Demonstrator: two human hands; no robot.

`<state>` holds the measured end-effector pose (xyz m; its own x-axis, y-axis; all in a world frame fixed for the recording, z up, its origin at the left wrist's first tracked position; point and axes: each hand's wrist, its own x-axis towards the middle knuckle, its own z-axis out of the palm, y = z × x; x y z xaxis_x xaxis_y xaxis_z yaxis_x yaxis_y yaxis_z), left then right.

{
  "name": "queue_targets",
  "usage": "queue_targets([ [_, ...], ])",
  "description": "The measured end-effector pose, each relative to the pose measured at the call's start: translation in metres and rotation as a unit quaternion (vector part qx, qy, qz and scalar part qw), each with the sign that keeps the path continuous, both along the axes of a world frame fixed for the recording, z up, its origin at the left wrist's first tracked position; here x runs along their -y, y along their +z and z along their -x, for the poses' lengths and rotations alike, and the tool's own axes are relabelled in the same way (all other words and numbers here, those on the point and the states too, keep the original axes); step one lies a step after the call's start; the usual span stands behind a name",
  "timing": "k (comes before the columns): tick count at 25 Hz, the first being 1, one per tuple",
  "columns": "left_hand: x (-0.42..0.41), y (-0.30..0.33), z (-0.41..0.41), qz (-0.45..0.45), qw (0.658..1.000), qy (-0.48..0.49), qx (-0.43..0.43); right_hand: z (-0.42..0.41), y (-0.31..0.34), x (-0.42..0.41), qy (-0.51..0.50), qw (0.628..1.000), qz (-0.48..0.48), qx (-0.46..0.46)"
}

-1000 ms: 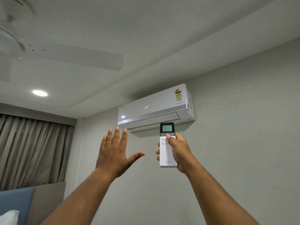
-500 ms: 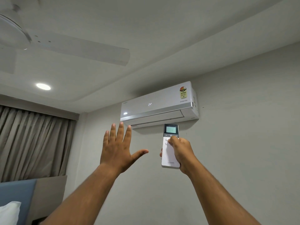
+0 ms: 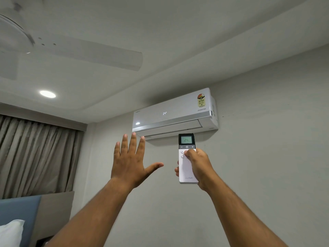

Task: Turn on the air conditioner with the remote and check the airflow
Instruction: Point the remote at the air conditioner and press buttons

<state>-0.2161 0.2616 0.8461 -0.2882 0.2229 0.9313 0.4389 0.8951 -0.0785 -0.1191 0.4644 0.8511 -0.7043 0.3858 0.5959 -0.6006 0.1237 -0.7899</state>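
A white split air conditioner (image 3: 174, 113) hangs high on the grey wall, its front showing 24 and its lower flap slightly open. My right hand (image 3: 197, 166) grips a white remote (image 3: 187, 168) held upright below the unit, thumb resting on the buttons under the power key; its screen reads 24. My left hand (image 3: 130, 163) is raised flat with fingers spread, palm toward the unit, fingertips just below its left underside and not touching it.
A white ceiling fan (image 3: 74, 52) spins overhead at upper left, blurred. A round ceiling light (image 3: 47, 94) glows. Grey-brown curtains (image 3: 35, 154) cover the left wall. A blue headboard (image 3: 19, 214) and white pillow (image 3: 10, 232) sit at lower left.
My left hand has risen slightly toward the unit's underside. My right thumb has slid down from the power key row to the buttons below. The view has shifted a little.
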Motion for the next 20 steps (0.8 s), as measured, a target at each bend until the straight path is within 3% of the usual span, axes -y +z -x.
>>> queue_targets([
  [20,-0.0045,-0.0044,-0.0041,0.006,1.0,0.006,0.023,0.0009,-0.0058,-0.0013,-0.019,1.0,0.01,0.007],
])
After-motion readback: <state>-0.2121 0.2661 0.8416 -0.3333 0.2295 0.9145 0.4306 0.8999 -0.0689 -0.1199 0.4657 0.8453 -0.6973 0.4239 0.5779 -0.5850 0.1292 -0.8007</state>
